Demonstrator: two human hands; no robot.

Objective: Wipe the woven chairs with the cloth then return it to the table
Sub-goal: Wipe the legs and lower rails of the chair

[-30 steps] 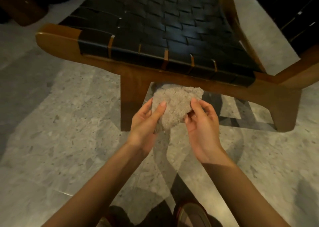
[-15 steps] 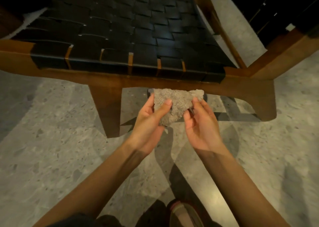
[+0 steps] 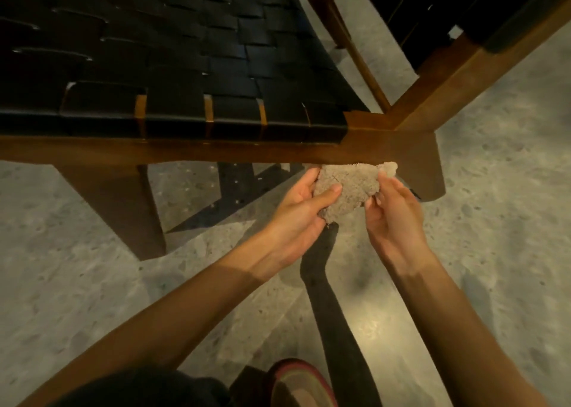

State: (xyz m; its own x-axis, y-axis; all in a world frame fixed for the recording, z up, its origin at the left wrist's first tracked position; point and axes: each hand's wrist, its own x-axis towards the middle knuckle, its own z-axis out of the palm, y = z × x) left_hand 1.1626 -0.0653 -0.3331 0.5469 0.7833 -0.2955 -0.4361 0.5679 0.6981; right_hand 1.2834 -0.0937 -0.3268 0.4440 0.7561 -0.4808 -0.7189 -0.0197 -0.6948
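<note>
Both hands, left hand (image 3: 298, 212) and right hand (image 3: 391, 213), pinch the crumpled beige terry cloth (image 3: 347, 187) at its edges (soft, light, floppy); bunch it before the black woven-strap wooden chair (image 3: 191, 76).

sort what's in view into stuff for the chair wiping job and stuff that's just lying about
For the job:
cloth, held between the left hand and right hand
woven chair right in front
second chair at upper right

Just there:
floor, speckled stone
shoe at the bottom edge
</note>
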